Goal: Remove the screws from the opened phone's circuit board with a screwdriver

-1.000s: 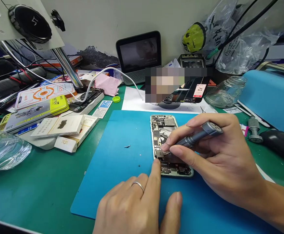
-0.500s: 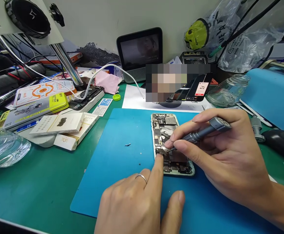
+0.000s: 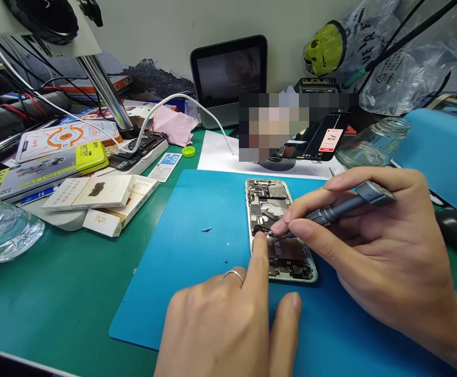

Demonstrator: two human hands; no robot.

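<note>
An opened phone (image 3: pixel 281 251) lies on the blue mat, its circuit boards and inner parts exposed. My right hand (image 3: pixel 385 251) is closed around a grey screwdriver (image 3: pixel 336 209), held pen-like and slanted, its thin tip down over the phone's middle. My left hand (image 3: pixel 228 314) has its index finger stretched out, the fingertip touching a small dark piece (image 3: pixel 260 229) on the phone's left side. The thumb stands apart, and the other fingers are bent. A ring sits on one of them. Exactly where the screwdriver tip touches is hard to make out.
Tiny parts (image 3: pixel 206 229) lie on the blue mat (image 3: pixel 165 283) left of the phone. Boxes (image 3: pixel 90 191) and a water-filled glass vessel (image 3: pixel 6 230) stand at left. Behind are a screen device (image 3: pixel 230 73), a removed phone display (image 3: pixel 322 139) and a glass jar (image 3: pixel 377 141).
A silvery plate showed beneath my left fingertip; now a dark piece shows there. The screwdriver tilts slightly more to the right, and my left fingertip sits a little higher on the phone.
</note>
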